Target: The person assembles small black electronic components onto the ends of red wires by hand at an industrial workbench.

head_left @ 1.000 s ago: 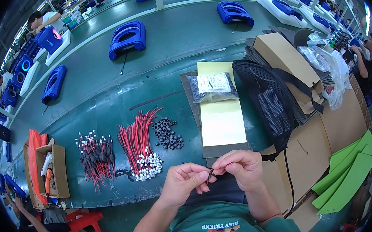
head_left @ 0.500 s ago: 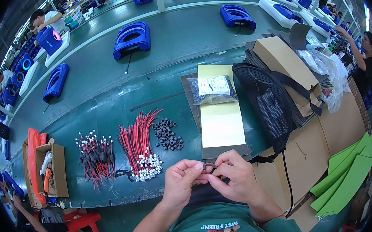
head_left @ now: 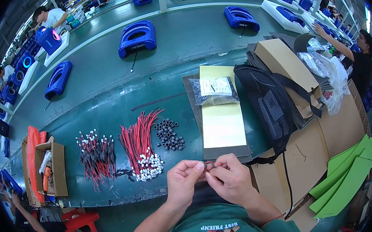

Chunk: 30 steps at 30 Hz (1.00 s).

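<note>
- Pinching a thin, curved red wire [head_left: 209,162], the left hand [head_left: 184,182] has its thumb and fingers closed on the left side of it.
- The right hand [head_left: 230,179] grips the same wire from the other side, thumb and fingers drawn together.
- The wire sits between the two sets of fingertips, near the lower end of a flat dark-grey board [head_left: 227,152]; a small dark part seems to be held with it, though the fingers hide most of that.
- Left of the hands, on the green tabletop [head_left: 101,106], lies a fan of red wires with white plastic connectors [head_left: 143,139].
- Just right of that fan are short, black, ring-shaped tubes [head_left: 169,135], loosely heaped.
- Farther left is a pile of red-and-black wires with white tips [head_left: 96,154].
- Beyond the hands, a clear plastic bag of dark parts [head_left: 215,91] rests on a pale-yellow paper sheet [head_left: 223,128].
</note>
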Available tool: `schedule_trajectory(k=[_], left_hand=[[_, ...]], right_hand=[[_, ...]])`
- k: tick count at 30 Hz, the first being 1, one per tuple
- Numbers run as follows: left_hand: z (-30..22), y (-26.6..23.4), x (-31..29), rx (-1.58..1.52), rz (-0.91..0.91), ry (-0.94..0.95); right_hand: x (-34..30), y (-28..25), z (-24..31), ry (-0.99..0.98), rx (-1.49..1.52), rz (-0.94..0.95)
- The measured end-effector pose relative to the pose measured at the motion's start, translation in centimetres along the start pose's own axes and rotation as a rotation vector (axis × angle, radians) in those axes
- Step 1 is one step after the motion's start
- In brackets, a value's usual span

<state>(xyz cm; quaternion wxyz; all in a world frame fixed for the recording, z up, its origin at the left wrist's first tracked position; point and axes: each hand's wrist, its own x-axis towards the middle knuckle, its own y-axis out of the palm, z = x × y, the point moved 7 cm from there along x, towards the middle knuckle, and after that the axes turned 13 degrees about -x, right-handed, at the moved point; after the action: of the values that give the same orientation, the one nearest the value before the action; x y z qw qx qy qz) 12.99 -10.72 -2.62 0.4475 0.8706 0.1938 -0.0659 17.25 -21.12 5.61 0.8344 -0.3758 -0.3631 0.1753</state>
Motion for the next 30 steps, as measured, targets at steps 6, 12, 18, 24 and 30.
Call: schedule_trajectory(k=[6, 12, 18, 24, 30], left_hand=[[0.3, 0.0, 0.0, 0.001, -0.001, 0.000], [0.3, 0.0, 0.0, 0.003, 0.004, 0.020], [0.4, 0.0, 0.1, -0.005, 0.027, 0.000], [0.1, -0.3, 0.4, -0.137, 0.119, -0.099], [0.2, -0.3, 0.2, -0.033, 0.151, -0.082]], right_hand=[[0.3, 0.2, 0.0, -0.001, -0.049, 0.079], [0.3, 0.2, 0.0, 0.016, -0.051, 0.092], [0.3, -0.1, -0.2, 0.044, -0.035, 0.019], [0.4, -1.0, -0.6, -0.024, 0.231, -0.014], [0.0, -0.6, -0.8, -0.032, 0.140, -0.017]])
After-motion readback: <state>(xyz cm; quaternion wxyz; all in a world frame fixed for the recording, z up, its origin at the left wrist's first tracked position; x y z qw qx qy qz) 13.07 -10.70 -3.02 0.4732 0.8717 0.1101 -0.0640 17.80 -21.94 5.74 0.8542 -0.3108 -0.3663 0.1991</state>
